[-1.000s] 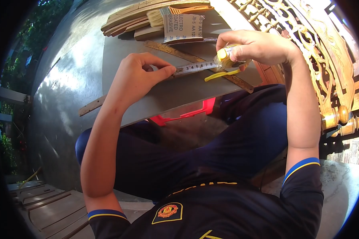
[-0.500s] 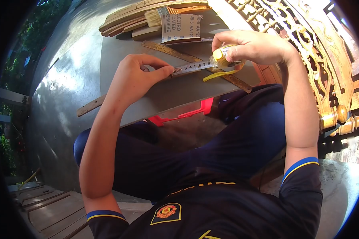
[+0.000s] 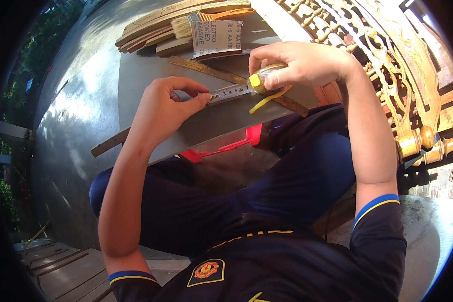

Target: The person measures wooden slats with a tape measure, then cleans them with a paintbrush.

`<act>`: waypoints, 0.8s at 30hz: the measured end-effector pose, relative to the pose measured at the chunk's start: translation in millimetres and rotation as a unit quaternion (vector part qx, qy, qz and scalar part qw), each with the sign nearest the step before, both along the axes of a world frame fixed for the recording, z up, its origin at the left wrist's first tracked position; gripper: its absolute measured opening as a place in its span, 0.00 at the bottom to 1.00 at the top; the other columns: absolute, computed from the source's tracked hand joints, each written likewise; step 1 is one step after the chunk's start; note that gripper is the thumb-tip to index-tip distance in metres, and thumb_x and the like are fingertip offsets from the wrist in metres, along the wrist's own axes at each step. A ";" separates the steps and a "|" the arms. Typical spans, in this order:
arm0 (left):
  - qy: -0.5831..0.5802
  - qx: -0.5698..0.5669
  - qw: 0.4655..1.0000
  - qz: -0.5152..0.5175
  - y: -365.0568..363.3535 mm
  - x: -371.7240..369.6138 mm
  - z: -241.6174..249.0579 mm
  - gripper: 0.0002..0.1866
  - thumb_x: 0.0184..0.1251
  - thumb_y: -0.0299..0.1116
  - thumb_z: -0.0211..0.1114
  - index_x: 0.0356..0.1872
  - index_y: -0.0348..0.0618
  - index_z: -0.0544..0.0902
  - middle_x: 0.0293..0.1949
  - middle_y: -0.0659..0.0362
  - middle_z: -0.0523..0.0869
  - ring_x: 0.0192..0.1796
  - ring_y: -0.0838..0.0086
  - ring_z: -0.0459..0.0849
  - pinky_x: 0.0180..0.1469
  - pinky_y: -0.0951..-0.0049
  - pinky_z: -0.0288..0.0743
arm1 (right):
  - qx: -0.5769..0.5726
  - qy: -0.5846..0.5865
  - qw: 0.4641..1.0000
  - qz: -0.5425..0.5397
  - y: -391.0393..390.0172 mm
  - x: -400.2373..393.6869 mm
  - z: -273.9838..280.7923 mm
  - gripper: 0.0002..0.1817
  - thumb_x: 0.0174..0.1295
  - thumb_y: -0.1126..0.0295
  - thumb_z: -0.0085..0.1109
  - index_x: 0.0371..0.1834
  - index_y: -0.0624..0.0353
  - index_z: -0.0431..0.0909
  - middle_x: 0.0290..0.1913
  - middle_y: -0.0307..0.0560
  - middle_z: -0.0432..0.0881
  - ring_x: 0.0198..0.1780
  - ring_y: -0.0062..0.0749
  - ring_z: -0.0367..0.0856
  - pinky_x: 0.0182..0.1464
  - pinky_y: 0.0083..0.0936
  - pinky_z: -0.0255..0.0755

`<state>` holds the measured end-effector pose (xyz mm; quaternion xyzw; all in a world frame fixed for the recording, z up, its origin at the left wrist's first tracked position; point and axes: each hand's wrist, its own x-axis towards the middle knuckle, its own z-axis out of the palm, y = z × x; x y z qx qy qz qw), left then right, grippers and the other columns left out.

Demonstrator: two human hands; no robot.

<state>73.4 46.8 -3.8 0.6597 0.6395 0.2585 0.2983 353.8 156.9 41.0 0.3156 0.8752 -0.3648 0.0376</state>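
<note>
Tape measure (image 3: 256, 81), just one, is stretching above one grey board (image 3: 141, 70): the right hand (image 3: 307, 63) is grasping its case, the left hand (image 3: 167, 104) is pinching its blade end; one paintbrush (image 3: 229, 14) is lying beyond.

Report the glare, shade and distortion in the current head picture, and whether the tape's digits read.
Head view: sun glare whitens patches of the grey ground and carved woodwork; head view: trousers mostly in shade; head view: fisheye bending, black corners; head view: tape blade sharp enough to read 3 to 7.
</note>
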 end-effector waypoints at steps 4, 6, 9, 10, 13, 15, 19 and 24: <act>0.034 0.045 0.998 -0.008 -7.1 4.7 -1.1 0.12 0.67 0.35 0.78 0.47 0.41 0.96 0.40 0.65 0.89 0.33 0.81 0.69 0.37 0.75 0.66 | 0.066 -0.001 0.997 0.025 -2.5 2.0 -0.2 0.24 0.62 0.55 0.72 0.55 0.58 0.84 0.54 0.50 0.89 0.60 0.43 0.85 0.64 0.37 0.78; 0.035 0.051 0.998 -0.008 -8.2 4.9 -1.8 0.11 0.67 0.33 0.78 0.46 0.41 0.95 0.42 0.64 0.90 0.33 0.80 0.69 0.38 0.74 0.67 | 0.091 0.006 0.995 0.037 -3.8 2.7 -2.0 0.24 0.59 0.54 0.72 0.54 0.58 0.85 0.54 0.49 0.90 0.59 0.42 0.86 0.63 0.38 0.79; 0.020 0.069 0.997 -0.022 -8.4 3.7 -6.0 0.09 0.66 0.31 0.77 0.44 0.40 0.95 0.44 0.63 0.90 0.33 0.80 0.70 0.38 0.74 0.68 | 0.090 0.009 0.995 0.036 -4.5 4.1 -0.7 0.25 0.57 0.53 0.72 0.52 0.58 0.86 0.55 0.48 0.90 0.59 0.41 0.86 0.63 0.39 0.79; 0.016 0.074 0.997 -0.026 -9.2 4.6 -5.7 0.08 0.66 0.30 0.77 0.44 0.39 0.95 0.44 0.62 0.90 0.33 0.80 0.70 0.38 0.74 0.69 | 0.095 0.008 0.995 0.038 -4.6 4.4 -0.3 0.25 0.57 0.53 0.72 0.52 0.59 0.87 0.55 0.49 0.90 0.60 0.41 0.86 0.63 0.39 0.79; 0.012 0.080 0.996 -0.033 -8.4 4.7 -6.2 0.08 0.66 0.29 0.77 0.44 0.39 0.94 0.45 0.62 0.90 0.34 0.80 0.71 0.39 0.75 0.70 | 0.079 0.016 0.996 0.030 -4.0 4.4 0.1 0.25 0.58 0.52 0.73 0.52 0.59 0.87 0.54 0.49 0.90 0.59 0.42 0.86 0.63 0.39 0.79; 0.014 0.079 0.996 -0.036 -8.3 4.0 -6.2 0.08 0.66 0.29 0.77 0.44 0.39 0.94 0.46 0.61 0.90 0.34 0.80 0.71 0.40 0.75 0.71 | 0.060 -0.001 0.998 0.019 -4.4 2.2 2.2 0.25 0.59 0.52 0.73 0.52 0.59 0.88 0.54 0.49 0.90 0.59 0.42 0.86 0.63 0.39 0.79; 0.019 0.078 0.996 -0.039 -10.1 5.7 -3.9 0.08 0.66 0.28 0.77 0.44 0.38 0.93 0.46 0.61 0.90 0.34 0.80 0.72 0.41 0.75 0.71 | 0.088 0.014 0.995 0.048 -2.1 5.1 -0.8 0.30 0.63 0.44 0.73 0.55 0.59 0.88 0.49 0.54 0.91 0.52 0.42 0.89 0.57 0.38 0.82; 0.008 0.084 0.996 -0.038 -9.6 6.2 -5.3 0.08 0.67 0.28 0.77 0.44 0.37 0.93 0.46 0.62 0.90 0.34 0.80 0.72 0.40 0.76 0.71 | 0.018 -0.005 1.000 0.011 2.2 4.0 -3.3 0.26 0.63 0.48 0.75 0.52 0.58 0.89 0.53 0.49 0.89 0.59 0.42 0.85 0.64 0.39 0.78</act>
